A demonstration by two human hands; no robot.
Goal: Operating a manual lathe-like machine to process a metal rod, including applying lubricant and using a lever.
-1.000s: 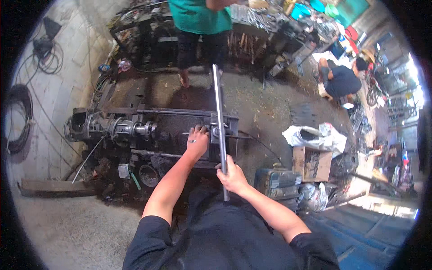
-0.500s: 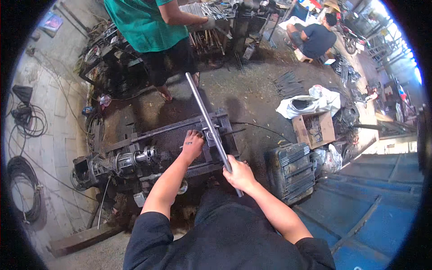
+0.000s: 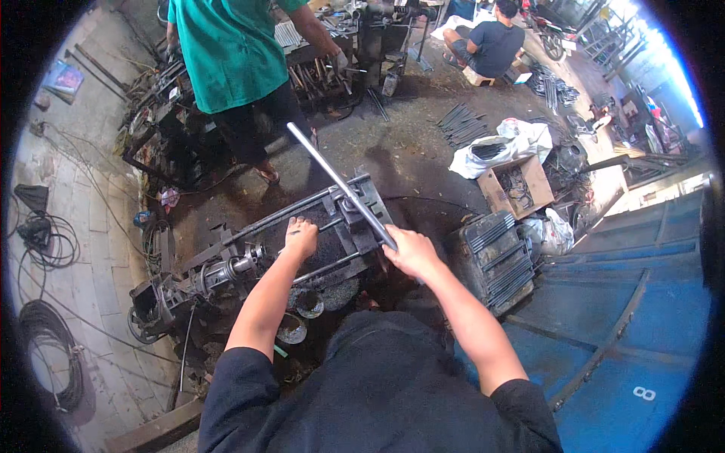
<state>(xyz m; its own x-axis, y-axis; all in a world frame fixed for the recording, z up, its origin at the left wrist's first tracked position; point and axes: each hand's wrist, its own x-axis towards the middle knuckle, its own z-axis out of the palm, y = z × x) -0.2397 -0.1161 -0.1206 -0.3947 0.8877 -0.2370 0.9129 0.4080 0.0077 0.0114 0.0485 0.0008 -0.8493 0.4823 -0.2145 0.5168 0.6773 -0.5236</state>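
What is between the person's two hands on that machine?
In the head view, between the left hand and the right hand gripping the long metal bar, lies the machine's dark clamp block.

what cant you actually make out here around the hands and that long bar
Head view only:
- Near end of the metal bar: hidden inside the right hand.
- What the left hand touches on the machine: fingertips cover it; too dark.
- The machine's underside: blocked by the person's own torso and forearms.
- Cardboard box contents: too small.
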